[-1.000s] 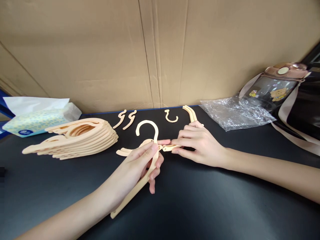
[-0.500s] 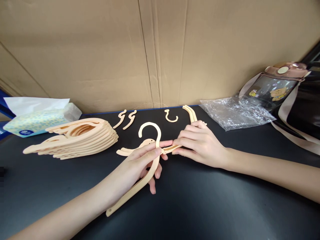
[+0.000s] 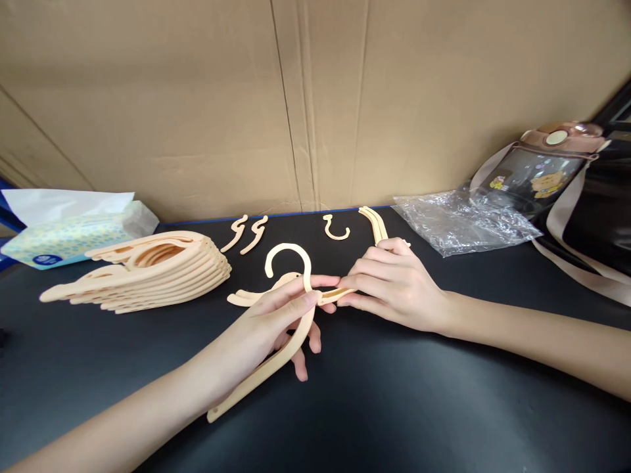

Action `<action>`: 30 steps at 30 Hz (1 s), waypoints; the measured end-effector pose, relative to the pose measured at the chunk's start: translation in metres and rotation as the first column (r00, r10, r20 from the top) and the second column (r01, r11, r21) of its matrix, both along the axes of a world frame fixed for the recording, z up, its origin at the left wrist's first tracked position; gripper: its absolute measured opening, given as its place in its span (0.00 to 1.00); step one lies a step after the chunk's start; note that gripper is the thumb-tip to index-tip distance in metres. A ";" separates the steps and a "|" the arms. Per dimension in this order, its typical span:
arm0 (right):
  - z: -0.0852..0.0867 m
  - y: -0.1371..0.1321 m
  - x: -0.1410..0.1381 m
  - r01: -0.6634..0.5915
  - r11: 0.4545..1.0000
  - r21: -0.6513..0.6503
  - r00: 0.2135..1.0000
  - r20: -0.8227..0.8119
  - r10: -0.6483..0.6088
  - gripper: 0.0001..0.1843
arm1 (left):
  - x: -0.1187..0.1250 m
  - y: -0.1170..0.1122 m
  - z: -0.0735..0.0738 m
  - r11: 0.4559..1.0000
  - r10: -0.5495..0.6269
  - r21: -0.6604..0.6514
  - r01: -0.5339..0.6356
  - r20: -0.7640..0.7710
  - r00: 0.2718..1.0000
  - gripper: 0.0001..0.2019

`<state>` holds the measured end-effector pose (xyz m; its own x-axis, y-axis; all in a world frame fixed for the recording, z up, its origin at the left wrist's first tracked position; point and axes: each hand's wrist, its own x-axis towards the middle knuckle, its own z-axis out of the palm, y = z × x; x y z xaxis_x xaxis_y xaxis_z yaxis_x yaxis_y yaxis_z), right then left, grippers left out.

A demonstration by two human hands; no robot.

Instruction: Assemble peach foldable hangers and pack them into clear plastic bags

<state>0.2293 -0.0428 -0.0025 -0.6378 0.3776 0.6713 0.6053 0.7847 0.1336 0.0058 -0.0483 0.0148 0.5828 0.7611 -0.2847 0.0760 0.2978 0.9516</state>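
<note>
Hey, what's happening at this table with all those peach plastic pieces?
A person's left hand grips a peach plastic hanger piece, with its hook standing up and its long arm slanting down under the palm. The right hand pinches a second arm piece against the hook's base. A stack of matching hangers lies to the left on the black table, with small loose hooks behind.

The hanger [image 3: 236, 396] in the left hand [image 3: 266, 328] reads to me as smooth, matt peach plastic, like the stacked hangers [image 3: 148, 276]. The worktop [image 3: 394, 407] is black with a soft sheen, possibly a rubbery mat; I can't be sure. The cardboard [image 3: 197, 98] is dull and fibrous. The bag [image 3: 463, 220] is clear, crinkled, glossy film. The tissue pack [image 3: 73, 230] is shiny wrap over soft paper.
</note>
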 end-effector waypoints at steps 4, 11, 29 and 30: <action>0.000 0.000 0.000 0.024 1.000 -0.010 1.000 0.014 -0.024 0.14 | 0.000 0.001 0.000 1.000 -0.006 0.002 0.006 0.012 1.000 0.19; -0.001 0.002 0.000 0.055 0.997 -0.047 0.998 0.027 -0.053 0.15 | 0.002 -0.001 0.006 0.998 0.043 -0.054 -0.041 0.047 0.998 0.22; 0.001 0.002 0.000 0.004 0.998 -0.064 1.000 0.003 -0.004 0.15 | 0.001 -0.002 0.003 1.000 -0.012 -0.026 0.010 -0.053 0.999 0.26; 0.001 0.002 0.000 -0.004 0.998 -0.063 1.000 0.002 0.004 0.15 | 0.001 -0.003 0.003 1.000 -0.010 -0.023 0.009 -0.060 0.998 0.26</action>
